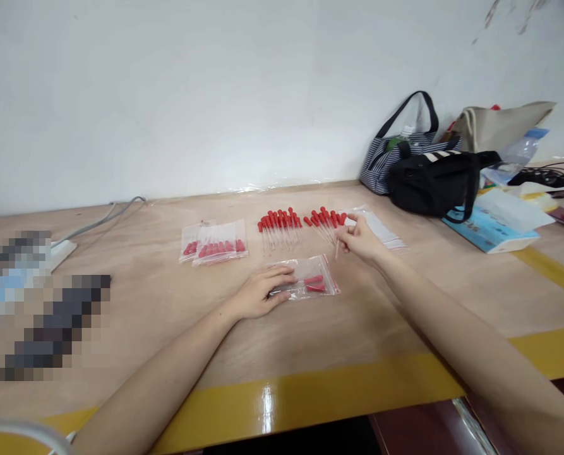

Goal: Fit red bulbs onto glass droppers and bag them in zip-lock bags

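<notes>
My left hand (260, 292) lies on the left end of a clear zip bag (331, 284), fingers stretched out and thumb apart. Two red dropper bulbs (314, 284) show inside that bag. Beyond it, my right hand (357, 237) pinches a dropper (337, 248) whose thin clear tube points down; its bulb end is partly hidden by the fingers. Just left of this hand is a small group of red-bulbed droppers (323, 218), with a larger group (279, 221) beside it. Flat, clear empty-looking bags (381, 230) are partly behind my right hand.
Filled bags of droppers (220, 243) lie overlapped at the left. A striped bag (379, 161), a black pouch (428, 186) and a blue box (492, 221) stand back right. A grey cable (104, 218) runs along the left. Yellow tape (310, 395) lines the table's front edge.
</notes>
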